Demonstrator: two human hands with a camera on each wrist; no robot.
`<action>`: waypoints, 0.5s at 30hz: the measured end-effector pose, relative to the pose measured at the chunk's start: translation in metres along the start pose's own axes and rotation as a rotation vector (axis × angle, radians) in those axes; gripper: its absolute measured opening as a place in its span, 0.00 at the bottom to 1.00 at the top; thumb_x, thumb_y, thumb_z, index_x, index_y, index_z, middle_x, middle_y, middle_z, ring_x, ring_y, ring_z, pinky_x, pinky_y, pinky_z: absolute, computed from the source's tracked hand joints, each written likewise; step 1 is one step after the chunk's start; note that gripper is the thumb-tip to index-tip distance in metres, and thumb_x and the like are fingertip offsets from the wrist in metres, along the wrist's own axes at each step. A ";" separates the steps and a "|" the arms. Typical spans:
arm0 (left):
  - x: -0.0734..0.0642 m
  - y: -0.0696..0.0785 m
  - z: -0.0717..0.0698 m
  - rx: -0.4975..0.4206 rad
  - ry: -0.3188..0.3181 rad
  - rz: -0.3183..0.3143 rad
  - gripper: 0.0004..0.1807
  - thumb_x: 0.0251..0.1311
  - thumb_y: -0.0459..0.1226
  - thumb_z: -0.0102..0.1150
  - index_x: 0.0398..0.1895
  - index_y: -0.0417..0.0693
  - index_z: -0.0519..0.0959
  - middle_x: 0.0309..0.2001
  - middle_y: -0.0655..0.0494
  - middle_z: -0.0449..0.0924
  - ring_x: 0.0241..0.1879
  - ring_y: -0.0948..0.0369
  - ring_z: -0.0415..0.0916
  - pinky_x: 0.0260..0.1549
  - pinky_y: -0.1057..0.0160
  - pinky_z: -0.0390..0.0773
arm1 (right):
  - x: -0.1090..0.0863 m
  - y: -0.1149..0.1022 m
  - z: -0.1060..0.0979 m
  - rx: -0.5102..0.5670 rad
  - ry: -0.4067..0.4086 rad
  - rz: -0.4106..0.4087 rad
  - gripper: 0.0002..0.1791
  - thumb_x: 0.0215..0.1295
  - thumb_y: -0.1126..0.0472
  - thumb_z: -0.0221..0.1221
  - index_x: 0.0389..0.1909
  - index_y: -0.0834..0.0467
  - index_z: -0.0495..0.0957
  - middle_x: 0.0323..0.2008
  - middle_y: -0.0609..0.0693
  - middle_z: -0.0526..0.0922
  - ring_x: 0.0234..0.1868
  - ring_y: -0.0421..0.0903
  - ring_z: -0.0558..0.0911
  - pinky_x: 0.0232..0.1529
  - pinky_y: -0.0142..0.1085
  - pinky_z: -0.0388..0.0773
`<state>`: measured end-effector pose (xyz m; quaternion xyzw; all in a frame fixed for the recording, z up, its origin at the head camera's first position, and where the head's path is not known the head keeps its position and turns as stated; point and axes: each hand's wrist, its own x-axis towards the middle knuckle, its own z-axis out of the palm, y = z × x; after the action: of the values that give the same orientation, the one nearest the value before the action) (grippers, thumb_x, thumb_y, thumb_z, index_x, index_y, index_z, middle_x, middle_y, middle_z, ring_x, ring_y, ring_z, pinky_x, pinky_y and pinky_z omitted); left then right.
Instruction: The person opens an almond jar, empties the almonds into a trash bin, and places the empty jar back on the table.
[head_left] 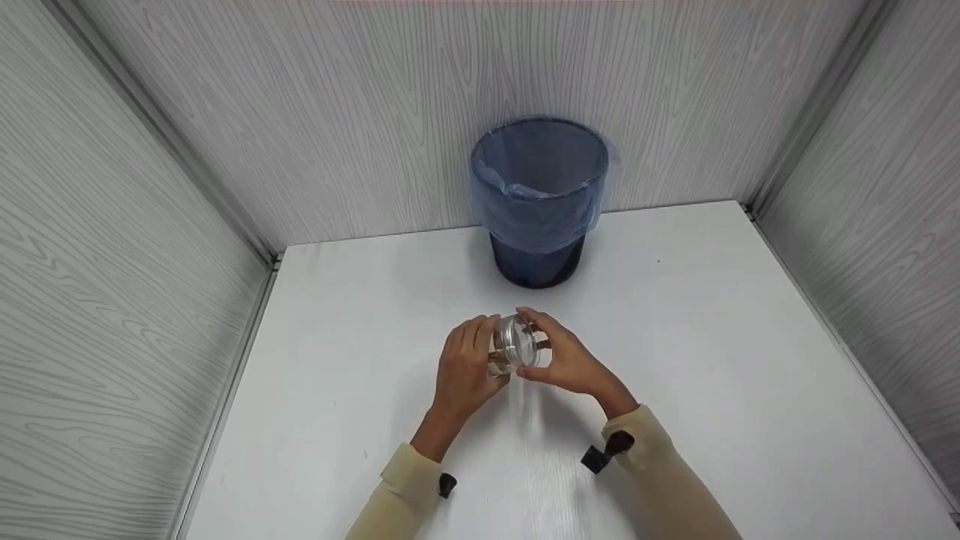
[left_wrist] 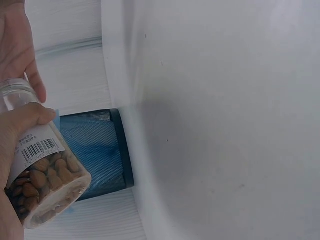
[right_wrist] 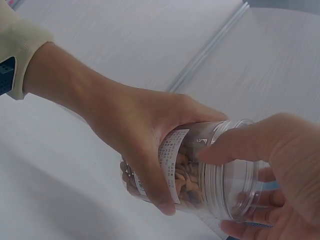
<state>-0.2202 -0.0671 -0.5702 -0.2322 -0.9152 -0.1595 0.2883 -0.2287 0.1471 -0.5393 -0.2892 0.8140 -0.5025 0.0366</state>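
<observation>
A tan sleeve covered each of the person's arms, and a small black thing sat by each cuff. The left hand was wrapped around the body of a clear jar. The right hand held the jar's clear top end, with its thumb on one side and its bent fingers on the other. The jar was tipped on its side between the two hands, over the white table, with its top toward the right hand. Brown nuts lay inside it. A white label with black stripes and tiny writing was stuck on its side; the words were too small to read.

Past the hands, a dark blue bin stood upright on the table, near the back edge. A thin blue bag lined it and hung over its rim. Behind the bin was a pale gray wall with wavy wood lines.
</observation>
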 end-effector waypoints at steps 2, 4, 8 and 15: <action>0.000 0.000 0.000 -0.002 0.002 0.002 0.50 0.37 0.46 0.83 0.67 0.45 0.69 0.59 0.49 0.76 0.60 0.53 0.74 0.66 0.54 0.71 | 0.000 0.001 -0.001 -0.003 -0.003 -0.028 0.52 0.56 0.61 0.74 0.79 0.53 0.55 0.71 0.52 0.67 0.70 0.53 0.69 0.61 0.51 0.76; 0.000 0.000 0.000 -0.005 0.006 0.004 0.50 0.37 0.46 0.83 0.67 0.46 0.69 0.59 0.49 0.76 0.60 0.53 0.74 0.66 0.54 0.71 | 0.000 0.002 -0.001 0.002 -0.004 -0.053 0.52 0.56 0.63 0.74 0.79 0.52 0.55 0.72 0.52 0.66 0.71 0.53 0.68 0.62 0.53 0.75; 0.000 0.000 0.001 -0.005 0.011 0.001 0.50 0.37 0.46 0.83 0.67 0.45 0.69 0.58 0.49 0.76 0.60 0.53 0.74 0.65 0.54 0.71 | 0.000 0.005 0.000 0.028 0.005 -0.080 0.53 0.56 0.64 0.74 0.79 0.54 0.55 0.74 0.54 0.64 0.73 0.55 0.65 0.63 0.57 0.73; -0.001 0.000 0.003 -0.025 0.032 -0.017 0.51 0.37 0.47 0.83 0.67 0.45 0.70 0.58 0.48 0.77 0.60 0.52 0.75 0.64 0.52 0.73 | -0.002 0.002 0.008 0.047 0.063 -0.001 0.57 0.59 0.50 0.73 0.81 0.59 0.48 0.79 0.58 0.53 0.78 0.54 0.57 0.68 0.55 0.69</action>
<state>-0.2213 -0.0664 -0.5729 -0.2255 -0.9103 -0.1773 0.2985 -0.2256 0.1423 -0.5453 -0.2724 0.8025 -0.5305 0.0175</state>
